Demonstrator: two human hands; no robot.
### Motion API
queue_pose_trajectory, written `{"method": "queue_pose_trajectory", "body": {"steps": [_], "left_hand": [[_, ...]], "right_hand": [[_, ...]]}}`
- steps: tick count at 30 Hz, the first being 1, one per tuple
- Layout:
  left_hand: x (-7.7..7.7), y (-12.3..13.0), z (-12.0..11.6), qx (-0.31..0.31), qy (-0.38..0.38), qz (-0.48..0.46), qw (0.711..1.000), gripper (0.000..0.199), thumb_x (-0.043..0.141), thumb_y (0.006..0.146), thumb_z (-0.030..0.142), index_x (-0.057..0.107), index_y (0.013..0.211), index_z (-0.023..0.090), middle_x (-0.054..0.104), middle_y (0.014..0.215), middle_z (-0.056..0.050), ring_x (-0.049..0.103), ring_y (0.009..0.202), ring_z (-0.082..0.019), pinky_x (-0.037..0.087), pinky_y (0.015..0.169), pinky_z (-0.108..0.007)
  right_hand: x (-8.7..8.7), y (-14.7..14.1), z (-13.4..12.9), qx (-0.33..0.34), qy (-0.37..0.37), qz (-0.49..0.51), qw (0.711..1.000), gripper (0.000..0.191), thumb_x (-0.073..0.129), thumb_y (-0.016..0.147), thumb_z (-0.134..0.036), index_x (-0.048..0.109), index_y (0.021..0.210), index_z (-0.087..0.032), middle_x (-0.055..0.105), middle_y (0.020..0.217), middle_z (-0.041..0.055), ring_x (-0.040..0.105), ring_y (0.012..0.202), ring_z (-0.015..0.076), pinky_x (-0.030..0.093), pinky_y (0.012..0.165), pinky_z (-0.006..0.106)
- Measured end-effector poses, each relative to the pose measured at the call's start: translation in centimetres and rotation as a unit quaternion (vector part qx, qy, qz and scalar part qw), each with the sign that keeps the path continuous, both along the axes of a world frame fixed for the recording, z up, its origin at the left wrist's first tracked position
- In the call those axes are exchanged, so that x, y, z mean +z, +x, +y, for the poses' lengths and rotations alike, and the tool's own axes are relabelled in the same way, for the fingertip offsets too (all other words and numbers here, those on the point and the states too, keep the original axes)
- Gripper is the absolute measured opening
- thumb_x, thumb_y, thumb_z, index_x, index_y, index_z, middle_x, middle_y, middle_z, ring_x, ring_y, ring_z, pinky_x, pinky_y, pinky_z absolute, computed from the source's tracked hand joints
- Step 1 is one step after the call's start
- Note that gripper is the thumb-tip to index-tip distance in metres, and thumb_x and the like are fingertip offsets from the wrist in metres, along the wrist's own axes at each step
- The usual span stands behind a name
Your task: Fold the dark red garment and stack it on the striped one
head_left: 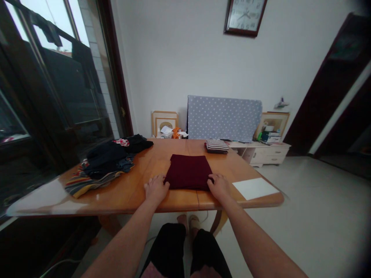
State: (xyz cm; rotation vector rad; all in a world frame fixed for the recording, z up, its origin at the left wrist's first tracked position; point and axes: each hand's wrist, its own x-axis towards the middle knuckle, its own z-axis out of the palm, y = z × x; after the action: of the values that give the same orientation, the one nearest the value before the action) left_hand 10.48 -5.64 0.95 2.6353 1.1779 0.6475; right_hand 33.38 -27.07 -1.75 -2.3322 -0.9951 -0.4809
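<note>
A dark red folded garment (189, 172) lies flat in a rough rectangle on the wooden table in front of me. My left hand (156, 188) is closed at its near left corner, thumb against the cloth edge. At the near right corner, my right hand (219, 186) pinches the edge between thumb and curled fingers. The fingertips of both hands are partly hidden. Whether the cloth is a shirt or another piece of clothing, I cannot tell.
A loose heap of dark and striped clothes (107, 158) covers the left of the table (185, 199). Toward the back right sits a small stack of folded clothes (216, 146), striped on top. A white sheet (255, 188) lies near the right corner. Behind stands a low white cabinet (268, 154).
</note>
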Motion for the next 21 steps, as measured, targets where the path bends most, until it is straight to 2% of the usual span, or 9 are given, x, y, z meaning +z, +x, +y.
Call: {"method": "queue_pose_trajectory", "body": {"steps": [6, 8, 10, 12, 14, 16, 18, 21], "left_hand": [[-0.2, -0.2, 0.0, -0.014, 0.014, 0.005, 1.0, 0.033, 0.05, 0.089, 0.035, 0.062, 0.119, 0.027, 0.066, 0.121, -0.011, 0.056, 0.114, -0.035, 0.039, 0.094, -0.053], [-0.2, -0.2, -0.3, -0.03, 0.034, -0.009, 0.999, 0.034, 0.049, 0.091, 0.034, 0.062, 0.122, 0.027, 0.065, 0.122, -0.012, 0.055, 0.116, -0.035, 0.038, 0.097, -0.054], [-0.1, -0.2, -0.7, -0.082, 0.064, -0.036, 0.994, 0.035, 0.049, 0.093, 0.034, 0.06, 0.124, 0.025, 0.064, 0.126, -0.012, 0.054, 0.12, -0.033, 0.036, 0.102, -0.053], [0.0, 0.1, -1.4, -0.169, 0.087, -0.06, 0.98, 0.036, 0.052, 0.092, 0.034, 0.059, 0.127, 0.024, 0.062, 0.131, -0.01, 0.051, 0.127, -0.029, 0.034, 0.109, -0.049], [0.2, 0.8, -2.2, -0.256, 0.092, -0.063, 0.96, 0.042, 0.059, 0.088, 0.034, 0.058, 0.13, 0.023, 0.059, 0.137, -0.009, 0.046, 0.134, -0.027, 0.032, 0.115, -0.044], [0.5, 1.8, -3.1, -0.309, 0.075, -0.047, 0.947, 0.05, 0.063, 0.084, 0.033, 0.057, 0.133, 0.023, 0.058, 0.14, -0.009, 0.045, 0.135, -0.027, 0.031, 0.116, -0.042], [0.8, 2.9, -3.7, -0.325, 0.042, -0.024, 0.944, 0.049, 0.062, 0.084, 0.03, 0.059, 0.132, 0.022, 0.06, 0.136, -0.009, 0.05, 0.13, -0.027, 0.034, 0.114, -0.041], [1.1, 4.1, -4.0, -0.303, -0.01, -0.011, 0.953, 0.035, 0.052, 0.091, 0.027, 0.067, 0.122, 0.022, 0.068, 0.123, -0.009, 0.056, 0.119, -0.025, 0.04, 0.109, -0.04]], "right_hand": [[0.7, -0.9, -0.5, 0.047, 0.016, -0.022, 0.999, 0.02, 0.056, 0.09, -0.032, 0.074, 0.094, -0.024, 0.07, 0.098, 0.007, 0.058, 0.098, 0.0237, 0.041, 0.092, 0.036], [1.0, -1.4, -0.6, 0.06, 0.024, -0.032, 0.997, 0.022, 0.056, 0.092, -0.036, 0.073, 0.097, -0.023, 0.07, 0.1, 0.0072, 0.058, 0.099, 0.0239, 0.041, 0.092, 0.037], [1.2, -1.9, -0.6, 0.094, 0.028, -0.051, 0.994, 0.03, 0.058, 0.091, -0.045, 0.072, 0.106, -0.023, 0.07, 0.106, 0.0076, 0.058, 0.103, 0.0247, 0.041, 0.095, 0.038], [1.3, -2.4, -0.5, 0.138, 0.013, -0.063, 0.988, 0.04, 0.063, 0.087, -0.053, 0.07, 0.112, -0.023, 0.069, 0.111, 0.0077, 0.057, 0.107, 0.0256, 0.041, 0.097, 0.039], [1.2, -2.7, -0.3, 0.168, -0.008, -0.058, 0.984, 0.044, 0.064, 0.085, -0.054, 0.069, 0.115, -0.022, 0.07, 0.113, 0.0079, 0.058, 0.108, 0.0256, 0.042, 0.098, 0.039], [1.1, -2.7, -0.2, 0.176, -0.023, -0.04, 0.983, 0.04, 0.06, 0.09, -0.049, 0.07, 0.116, -0.02, 0.071, 0.112, 0.0083, 0.061, 0.107, 0.0243, 0.043, 0.098, 0.037], [1.1, -2.5, -0.1, 0.171, -0.03, -0.019, 0.985, 0.037, 0.053, 0.095, -0.045, 0.07, 0.115, -0.019, 0.072, 0.112, 0.0085, 0.063, 0.106, 0.0229, 0.044, 0.097, 0.034], [1.3, -2.4, -0.2, 0.16, -0.035, 0.011, 0.986, 0.04, 0.044, 0.099, -0.046, 0.071, 0.115, -0.021, 0.074, 0.112, 0.0078, 0.065, 0.104, 0.022, 0.046, 0.096, 0.033]]}}
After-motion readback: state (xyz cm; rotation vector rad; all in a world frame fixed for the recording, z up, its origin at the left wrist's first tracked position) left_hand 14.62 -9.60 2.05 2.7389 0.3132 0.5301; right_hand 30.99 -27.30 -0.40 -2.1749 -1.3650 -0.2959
